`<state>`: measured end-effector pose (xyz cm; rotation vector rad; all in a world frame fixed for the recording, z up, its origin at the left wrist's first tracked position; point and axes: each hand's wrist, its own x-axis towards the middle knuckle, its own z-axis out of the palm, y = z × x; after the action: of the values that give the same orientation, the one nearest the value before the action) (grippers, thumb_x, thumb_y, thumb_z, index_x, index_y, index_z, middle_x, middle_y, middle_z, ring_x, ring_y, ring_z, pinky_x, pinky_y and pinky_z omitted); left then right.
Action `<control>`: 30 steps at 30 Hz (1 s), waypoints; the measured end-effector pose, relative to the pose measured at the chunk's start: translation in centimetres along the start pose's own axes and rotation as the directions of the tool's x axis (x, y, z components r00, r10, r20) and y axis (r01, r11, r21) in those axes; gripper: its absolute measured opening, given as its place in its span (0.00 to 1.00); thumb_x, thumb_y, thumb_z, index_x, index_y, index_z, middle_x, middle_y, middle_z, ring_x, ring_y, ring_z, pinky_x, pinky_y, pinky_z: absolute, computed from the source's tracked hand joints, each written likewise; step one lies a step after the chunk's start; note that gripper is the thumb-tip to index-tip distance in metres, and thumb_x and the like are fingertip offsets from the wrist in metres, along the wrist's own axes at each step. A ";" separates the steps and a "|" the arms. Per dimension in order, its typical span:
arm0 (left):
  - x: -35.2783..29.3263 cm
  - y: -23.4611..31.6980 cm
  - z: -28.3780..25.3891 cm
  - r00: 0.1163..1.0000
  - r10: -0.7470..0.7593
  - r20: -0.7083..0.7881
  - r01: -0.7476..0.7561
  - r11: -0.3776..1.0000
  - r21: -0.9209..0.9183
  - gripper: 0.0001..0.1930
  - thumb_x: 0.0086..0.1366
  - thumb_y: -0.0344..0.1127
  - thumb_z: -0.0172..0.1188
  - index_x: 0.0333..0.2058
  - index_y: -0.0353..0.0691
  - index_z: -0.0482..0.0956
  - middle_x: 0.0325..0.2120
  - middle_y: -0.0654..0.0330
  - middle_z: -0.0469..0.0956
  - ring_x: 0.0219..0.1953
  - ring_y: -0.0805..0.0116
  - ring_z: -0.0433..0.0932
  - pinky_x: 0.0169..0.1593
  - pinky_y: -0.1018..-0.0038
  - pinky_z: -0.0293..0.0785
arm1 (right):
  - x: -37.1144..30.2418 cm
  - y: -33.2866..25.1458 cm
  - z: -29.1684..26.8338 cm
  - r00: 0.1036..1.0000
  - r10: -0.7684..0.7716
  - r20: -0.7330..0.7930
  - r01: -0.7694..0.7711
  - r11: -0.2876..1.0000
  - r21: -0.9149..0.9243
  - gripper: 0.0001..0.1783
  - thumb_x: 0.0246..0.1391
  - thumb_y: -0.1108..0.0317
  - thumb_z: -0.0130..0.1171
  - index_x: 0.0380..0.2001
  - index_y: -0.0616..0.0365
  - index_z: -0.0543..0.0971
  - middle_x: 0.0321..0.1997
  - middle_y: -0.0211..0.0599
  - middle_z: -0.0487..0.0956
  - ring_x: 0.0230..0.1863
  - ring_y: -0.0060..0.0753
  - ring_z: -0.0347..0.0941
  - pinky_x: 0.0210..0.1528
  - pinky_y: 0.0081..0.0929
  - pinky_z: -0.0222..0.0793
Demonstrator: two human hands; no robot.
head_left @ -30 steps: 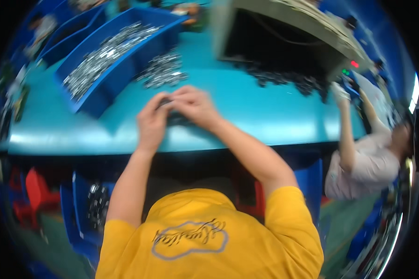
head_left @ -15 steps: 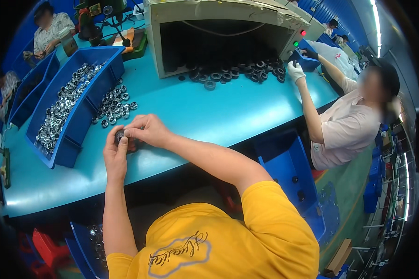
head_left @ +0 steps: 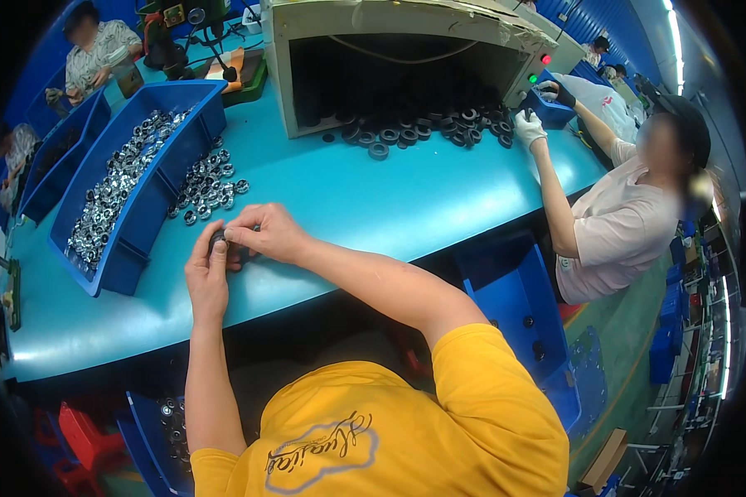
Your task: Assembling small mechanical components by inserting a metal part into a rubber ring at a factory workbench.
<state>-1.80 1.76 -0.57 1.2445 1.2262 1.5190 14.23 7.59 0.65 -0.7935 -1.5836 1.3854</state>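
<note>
Over the near edge of the turquoise table [head_left: 331,199], my hands meet in front of the loose metal parts. My left hand [head_left: 207,273] is closed round a small black ring [head_left: 217,238], thumb on its near side. Thumb and fingers of my right hand [head_left: 269,234] pinch at the same ring from the right. Most of the ring is hidden by my fingers. Just beyond lies a heap of small shiny metal round parts [head_left: 210,180], beside a long blue bin [head_left: 133,269] full of the same kind.
A grey box-shaped machine [head_left: 286,74] stands at the back, with black rings [head_left: 379,151] spilling from its opening. At the right a co-worker [head_left: 613,224] with a white glove [head_left: 529,128] reaches to a small blue bin [head_left: 549,109]. Blue crates [head_left: 514,290] sit below the table edge.
My hands stay together on the black ring, with only a slight shift of the fingers. The co-worker's farther hand has moved at the small blue bin. The whole view has shifted slightly.
</note>
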 end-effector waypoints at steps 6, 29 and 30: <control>0.0 0.3 -0.6 0.996 0.026 -0.089 -0.008 0.979 0.204 0.12 0.72 0.30 0.56 0.50 0.38 0.82 0.30 0.65 0.80 0.27 0.81 0.74 0.29 0.81 0.71 | 0.9 2.4 -0.1 0.897 -0.434 0.079 0.435 0.839 -0.326 0.10 0.60 0.62 0.65 0.35 0.56 0.88 0.32 0.33 0.83 0.30 0.24 0.79 0.27 0.24 0.73; -0.5 1.1 -0.8 0.975 0.126 0.183 -0.172 0.950 0.262 0.28 0.64 0.23 0.61 0.63 0.42 0.71 0.47 0.61 0.82 0.47 0.72 0.81 0.47 0.73 0.79 | 1.2 0.9 0.0 0.973 0.192 0.125 -0.214 0.957 0.196 0.14 0.55 0.71 0.71 0.42 0.62 0.80 0.36 0.32 0.82 0.37 0.21 0.78 0.41 0.23 0.78; -0.5 1.0 -1.0 0.981 0.053 0.189 -0.077 0.989 0.123 0.28 0.64 0.23 0.61 0.63 0.43 0.71 0.46 0.62 0.81 0.46 0.74 0.81 0.45 0.74 0.79 | 1.1 0.7 -0.3 0.963 0.207 0.173 -0.245 0.941 0.233 0.15 0.59 0.68 0.68 0.46 0.63 0.80 0.39 0.34 0.82 0.39 0.23 0.79 0.44 0.23 0.79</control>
<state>-2.73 0.89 0.29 1.4894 1.1868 1.3518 13.95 8.85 0.15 -0.7502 -1.4182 1.8088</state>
